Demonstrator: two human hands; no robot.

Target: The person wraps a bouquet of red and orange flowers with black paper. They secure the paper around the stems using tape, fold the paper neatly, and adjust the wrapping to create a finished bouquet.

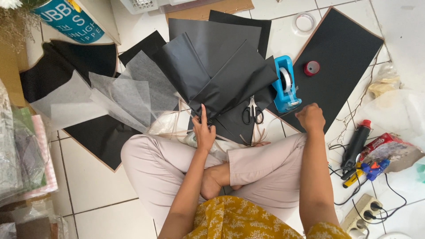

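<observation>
I sit cross-legged on a white tiled floor. My left hand pinches the gathered bottom of a fan of black wrapping sheets that spread upward and away from me. Thin grey tissue sheets fan out to the left of them. My right hand is closed in a loose fist just below a blue tape dispenser, close to it, holding nothing that I can see. Black-handled scissors lie on the black sheets between my hands.
A black board lies at the right with a small red tape roll on it. A white tape roll lies beyond. A glue gun, a dark bottle, cables and a power strip crowd the right.
</observation>
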